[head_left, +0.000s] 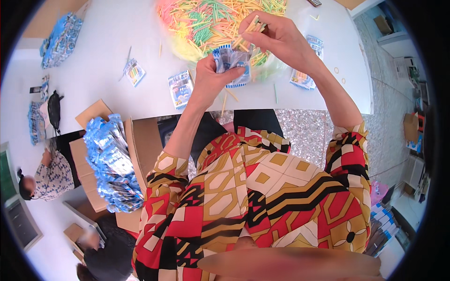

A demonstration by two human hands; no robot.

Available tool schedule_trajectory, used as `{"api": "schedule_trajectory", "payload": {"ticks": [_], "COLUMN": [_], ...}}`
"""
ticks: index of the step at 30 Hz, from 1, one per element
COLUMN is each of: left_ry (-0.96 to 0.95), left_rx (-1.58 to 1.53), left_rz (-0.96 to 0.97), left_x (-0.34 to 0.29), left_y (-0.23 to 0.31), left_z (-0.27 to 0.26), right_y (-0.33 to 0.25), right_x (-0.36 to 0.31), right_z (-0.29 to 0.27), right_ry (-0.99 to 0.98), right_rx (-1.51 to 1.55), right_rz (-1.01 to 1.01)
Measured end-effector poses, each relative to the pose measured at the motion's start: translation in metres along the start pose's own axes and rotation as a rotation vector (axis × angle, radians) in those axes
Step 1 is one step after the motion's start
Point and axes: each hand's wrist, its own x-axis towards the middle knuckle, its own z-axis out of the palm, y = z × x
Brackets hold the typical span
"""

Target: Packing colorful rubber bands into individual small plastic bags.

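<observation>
Jutting from the pinching right fingers (258,40), pale sticks (253,25) angle toward the packet (227,58) the left fingers (232,74) grasp.

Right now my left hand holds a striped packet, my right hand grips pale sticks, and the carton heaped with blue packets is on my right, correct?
The head view shows the carton heaped with blue packets on your left, not right; your left hand holds the striped packet, your right hand pale sticks.

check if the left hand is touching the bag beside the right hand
Touching: the head view shows the left hand gripping the blue and white bag, its thumb lying across the front.
</observation>
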Motion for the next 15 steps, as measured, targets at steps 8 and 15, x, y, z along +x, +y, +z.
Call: {"api": "schedule_trajectory", "payload": {"ticks": [8, 15], "left_ry": [-0.018, 0.020], "left_rx": [0.013, 0.206], "left_rz": [-0.001, 0.005], "left_x": [0.020, 0.022], "left_y": [-0.003, -0.007], "left_z": [-0.001, -0.016], "right_y": [0.018, 0.004], "right_x": [0.009, 0.023], "right_z": [-0.007, -0.016], "right_ry": [0.073, -0.072], "right_rx": [-0.002, -0.272], "right_rz": [-0.122, -0.136]}}
